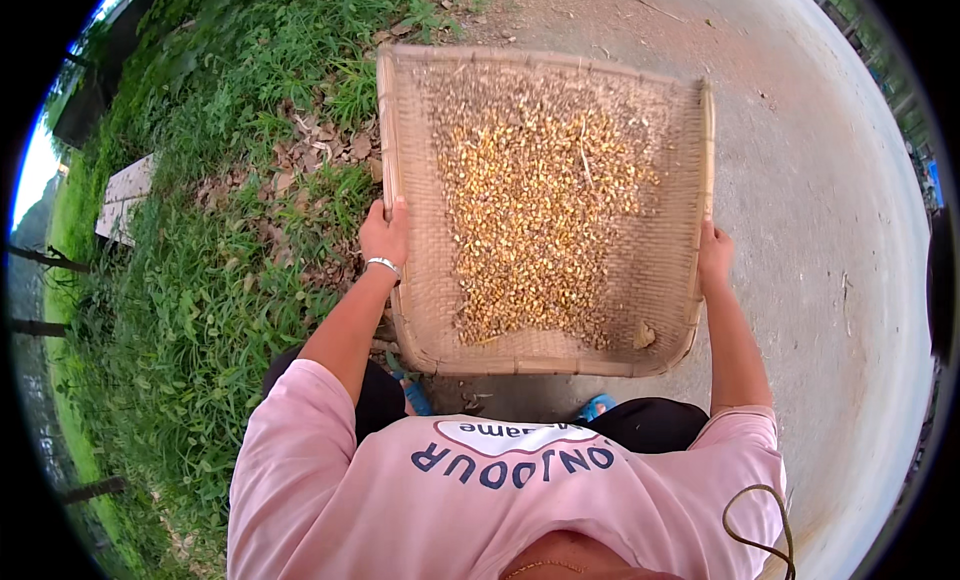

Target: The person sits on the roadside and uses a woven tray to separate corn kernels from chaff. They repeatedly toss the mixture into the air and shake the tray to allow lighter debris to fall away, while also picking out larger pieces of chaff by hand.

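Note:
A wide woven bamboo winnowing basket (655,270) is held out in front of me at waist height, its rim raised along the sides. My left hand (384,234) grips the left rim, fingers wrapped over it. On the opposite rim my right hand (714,252) is closed in the same way; part of its fingers is hidden behind the edge. Yellow and brown grains, which look like corn kernels (540,210), are spread over the basket's middle. Among them lie bits of chaff and a thin pale stalk (586,155). A tan flake (643,334) rests near the front right corner.
Green grass and weeds (200,320) grow to the left, with dry leaves (318,145) beside the basket. A pale concrete path (830,240) runs along the right. White slabs (125,200) lie in the grass. Blue sandals (598,407) show below the basket.

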`<state>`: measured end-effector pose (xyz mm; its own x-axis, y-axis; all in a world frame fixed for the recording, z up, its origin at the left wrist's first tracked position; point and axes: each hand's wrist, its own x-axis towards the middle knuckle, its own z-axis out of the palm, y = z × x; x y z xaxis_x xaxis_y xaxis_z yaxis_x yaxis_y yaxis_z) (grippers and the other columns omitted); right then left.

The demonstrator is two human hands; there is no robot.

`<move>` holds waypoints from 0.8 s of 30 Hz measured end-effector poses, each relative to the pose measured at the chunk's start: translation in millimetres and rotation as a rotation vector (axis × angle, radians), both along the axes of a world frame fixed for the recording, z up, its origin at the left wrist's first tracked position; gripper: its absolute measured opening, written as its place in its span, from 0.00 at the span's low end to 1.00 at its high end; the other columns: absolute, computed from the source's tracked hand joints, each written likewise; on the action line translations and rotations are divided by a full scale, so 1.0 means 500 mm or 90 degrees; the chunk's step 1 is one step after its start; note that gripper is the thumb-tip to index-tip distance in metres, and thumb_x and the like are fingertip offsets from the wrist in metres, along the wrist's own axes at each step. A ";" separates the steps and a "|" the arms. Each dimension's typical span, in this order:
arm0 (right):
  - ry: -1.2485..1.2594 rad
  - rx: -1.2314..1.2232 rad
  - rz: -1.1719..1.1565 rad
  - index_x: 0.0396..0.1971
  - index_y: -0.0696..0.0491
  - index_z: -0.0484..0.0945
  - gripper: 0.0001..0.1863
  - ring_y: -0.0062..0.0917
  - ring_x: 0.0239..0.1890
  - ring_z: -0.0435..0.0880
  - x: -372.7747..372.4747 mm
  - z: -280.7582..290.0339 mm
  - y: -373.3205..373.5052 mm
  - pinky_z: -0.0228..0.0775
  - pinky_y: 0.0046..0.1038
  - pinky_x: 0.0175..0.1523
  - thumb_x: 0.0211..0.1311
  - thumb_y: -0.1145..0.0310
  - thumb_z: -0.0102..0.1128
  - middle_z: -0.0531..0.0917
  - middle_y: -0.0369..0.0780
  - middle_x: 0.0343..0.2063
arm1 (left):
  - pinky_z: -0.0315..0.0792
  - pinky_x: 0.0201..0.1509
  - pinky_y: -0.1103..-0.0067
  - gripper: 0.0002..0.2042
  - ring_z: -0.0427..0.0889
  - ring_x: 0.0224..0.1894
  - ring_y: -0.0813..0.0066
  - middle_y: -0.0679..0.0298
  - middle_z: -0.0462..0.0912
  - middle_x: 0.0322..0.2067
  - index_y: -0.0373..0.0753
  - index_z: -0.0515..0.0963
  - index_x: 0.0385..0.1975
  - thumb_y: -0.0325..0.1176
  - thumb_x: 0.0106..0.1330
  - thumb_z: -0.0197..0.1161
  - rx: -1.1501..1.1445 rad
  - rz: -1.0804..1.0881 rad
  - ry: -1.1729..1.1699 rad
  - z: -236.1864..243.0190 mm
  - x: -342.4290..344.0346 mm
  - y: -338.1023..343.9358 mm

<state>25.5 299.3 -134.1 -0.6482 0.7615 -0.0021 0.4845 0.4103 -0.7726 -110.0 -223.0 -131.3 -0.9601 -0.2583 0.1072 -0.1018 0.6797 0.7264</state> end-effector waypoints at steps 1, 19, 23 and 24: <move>0.067 -0.001 -0.026 0.39 0.66 0.79 0.29 0.32 0.35 0.82 -0.004 0.022 -0.004 0.71 0.34 0.43 0.66 0.49 0.50 0.84 0.48 0.32 | 0.70 0.37 0.65 0.22 0.75 0.27 0.53 0.52 0.76 0.24 0.33 0.72 0.35 0.51 0.66 0.54 0.045 -0.010 0.068 0.018 -0.009 0.006; -0.068 0.021 -0.032 0.37 0.65 0.80 0.29 0.31 0.32 0.80 0.039 0.019 -0.008 0.70 0.35 0.41 0.65 0.48 0.51 0.83 0.49 0.28 | 0.71 0.39 0.66 0.22 0.79 0.32 0.52 0.50 0.80 0.28 0.33 0.75 0.38 0.51 0.64 0.56 -0.019 -0.037 -0.042 0.039 -0.012 0.024; 0.132 0.082 -0.047 0.37 0.64 0.80 0.28 0.28 0.32 0.80 -0.001 0.142 0.036 0.71 0.33 0.41 0.67 0.48 0.49 0.83 0.47 0.27 | 0.70 0.34 0.67 0.20 0.76 0.26 0.57 0.53 0.77 0.23 0.33 0.74 0.34 0.49 0.66 0.56 0.097 -0.052 0.135 0.164 -0.046 0.044; 0.191 0.077 -0.037 0.37 0.64 0.80 0.28 0.28 0.32 0.80 -0.013 0.172 0.043 0.70 0.34 0.41 0.68 0.48 0.48 0.83 0.47 0.27 | 0.70 0.33 0.68 0.20 0.76 0.26 0.58 0.53 0.77 0.23 0.33 0.74 0.34 0.49 0.66 0.55 0.150 -0.075 0.171 0.184 -0.065 0.034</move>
